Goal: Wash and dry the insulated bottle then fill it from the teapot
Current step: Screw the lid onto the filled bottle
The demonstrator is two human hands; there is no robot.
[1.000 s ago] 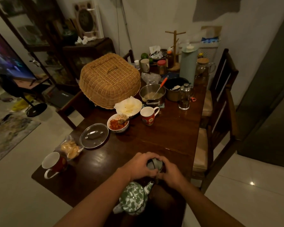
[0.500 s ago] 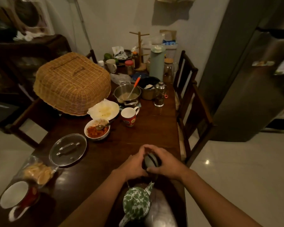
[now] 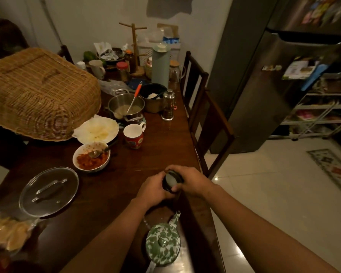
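Left hand (image 3: 154,191): fingers curled close round the body of the insulated bottle (image 3: 170,181), gripping it from the left side; the fingertips are hidden behind the bottle.
Right hand (image 3: 193,182): fingers bent over the bottle's top rim from the right, thumb pressed to the near edge; the hand is closed on the top.
Insulated bottle: upright between the two hands, near the right edge of the wooden table (image 3: 161,146); only its dark rim and grey top show. Cannot tell whether it rests on the table.
Teapot (image 3: 162,244): green and white enamel, lid on, on the table nearer the person than the bottle, spout pointing toward the hands, apart from them.
Glass lid (image 3: 48,192): flat on the table, well left of the hands.
Bowl (image 3: 91,156): red food and a spoon inside, beyond the glass lid.
Red mug (image 3: 134,135): upright, beyond the hands.
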